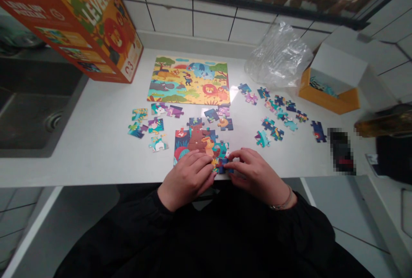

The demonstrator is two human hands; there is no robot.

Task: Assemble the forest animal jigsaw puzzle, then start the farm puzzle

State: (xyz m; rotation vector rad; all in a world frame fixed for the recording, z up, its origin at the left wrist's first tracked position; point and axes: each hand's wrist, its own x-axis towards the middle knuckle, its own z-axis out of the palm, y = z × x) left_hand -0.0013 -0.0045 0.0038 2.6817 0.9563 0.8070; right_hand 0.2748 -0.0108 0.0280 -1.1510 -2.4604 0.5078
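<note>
A partly joined jigsaw puzzle [196, 138] with a brown bear lies at the counter's front edge. My left hand [189, 175] rests flat over its lower left part, fingers stretched out and covering some of the picture. At the lower right corner, my right hand [251, 170] pinches a dark blue puzzle piece [221, 165] against the joined part; whether it is locked in cannot be seen. Just above the bear lie a few loose pieces, among them an orange and blue piece [225, 123]. More loose pieces [156, 124] lie left of the puzzle.
A finished savanna puzzle [189, 81] lies behind. Scattered pieces [277, 133] spread to the right, near a clear plastic bag [278, 57] and an open yellow box [328, 100]. A tall orange puzzle box [96, 25] stands beside the sink [28, 119]. A pixelated dark object [341, 151] is at right.
</note>
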